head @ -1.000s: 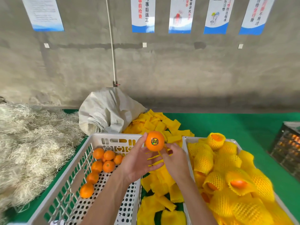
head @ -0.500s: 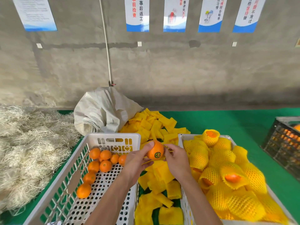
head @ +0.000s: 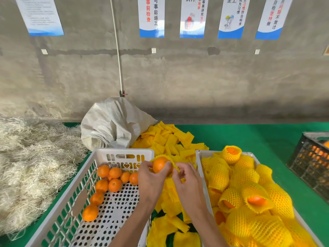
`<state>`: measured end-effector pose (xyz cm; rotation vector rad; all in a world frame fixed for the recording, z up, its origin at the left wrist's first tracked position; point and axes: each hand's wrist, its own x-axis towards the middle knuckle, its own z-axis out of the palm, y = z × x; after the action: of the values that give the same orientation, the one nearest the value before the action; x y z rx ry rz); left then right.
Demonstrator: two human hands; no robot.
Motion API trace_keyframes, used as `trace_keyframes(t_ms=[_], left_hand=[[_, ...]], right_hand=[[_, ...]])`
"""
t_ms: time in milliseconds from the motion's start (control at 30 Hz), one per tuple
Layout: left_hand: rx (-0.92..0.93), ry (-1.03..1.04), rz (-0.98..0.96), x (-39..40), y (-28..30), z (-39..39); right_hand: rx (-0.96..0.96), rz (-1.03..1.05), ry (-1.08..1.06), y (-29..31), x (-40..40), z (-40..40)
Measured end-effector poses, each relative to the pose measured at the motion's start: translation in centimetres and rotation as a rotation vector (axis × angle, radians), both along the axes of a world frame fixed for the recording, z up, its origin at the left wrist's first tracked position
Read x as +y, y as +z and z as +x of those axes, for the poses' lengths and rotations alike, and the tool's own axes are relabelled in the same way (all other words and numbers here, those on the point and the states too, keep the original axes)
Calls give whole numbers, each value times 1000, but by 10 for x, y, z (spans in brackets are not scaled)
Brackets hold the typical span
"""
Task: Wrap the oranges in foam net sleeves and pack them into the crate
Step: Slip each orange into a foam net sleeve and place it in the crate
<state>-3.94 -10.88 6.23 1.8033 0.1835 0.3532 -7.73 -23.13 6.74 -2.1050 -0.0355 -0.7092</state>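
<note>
A round bare orange (head: 161, 164) sat half inside a stretched yellow foam net sleeve (head: 173, 172), held above the gap between the two crates. The left hand (head: 151, 179) gripped the fruit and the sleeve's near edge; the right hand (head: 187, 177) pinched the sleeve's far rim, fingers curled tight. That wrap looked unfinished. In the white perforated plastic crate (head: 124, 152) on the left, about nine unwrapped oranges (head: 108, 182) remained. The right-hand white crate (head: 199, 154) was heaped with netted oranges (head: 249, 196), so most work seemed done. Flat spare yellow sleeves (head: 167, 138) lay beyond.
</note>
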Motion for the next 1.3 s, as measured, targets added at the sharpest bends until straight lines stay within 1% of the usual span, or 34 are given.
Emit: trace_keyframes(t_ms=[67,133,267,300,367,433,467,533,600,700,767,867,967,1033,1067,1133,1200,1300], left_hand=[[25,26,-112,-3,1,-2],[35,8,-193,-5,4,-5],[-35,-124,-138,-6,13,-5],[-25,-177,-168,-5,16,-4],[60,-312,-303,-2,21,-3],[169,-427,-391,0,21,-2],[203,-446,-422,0,19,-1],[212,-422,-445,1,18,-1],[173,-361,-361,3,17,0],[70,-209,-145,6,9,4],[2,-127,-44,3,6,2],[-100,-145,42,-2,3,0],[-151,-220,244,6,3,1],[-181,-295,358,8,3,-1],[-184,-319,377,8,3,-3],[-134,-319,329,8,2,-6],[-74,-302,304,11,3,-5],[-71,-340,374,19,4,-2]], right_hand=[[34,-12,-30,0,4,1],[80,-42,-68,0,4,4],[82,-114,-96,-2,-2,6],[84,-109,-94,-2,-4,7],[101,-70,-88,-4,-7,8],[109,-76,-84,-5,-10,9],[111,-91,-76,-4,-12,9],[120,-122,-60,-1,-16,10],[131,-137,-64,1,-23,10],[118,-131,-41,7,-22,5],[110,-140,-28,8,-14,1],[93,-163,-51,11,-9,-1],[72,-192,-60,15,-16,3],[107,-177,3,19,-20,9],[129,-203,41,19,-22,12],[172,-262,116,19,-28,15],[228,-253,192,17,-32,14],[256,-240,231,12,-34,11]])
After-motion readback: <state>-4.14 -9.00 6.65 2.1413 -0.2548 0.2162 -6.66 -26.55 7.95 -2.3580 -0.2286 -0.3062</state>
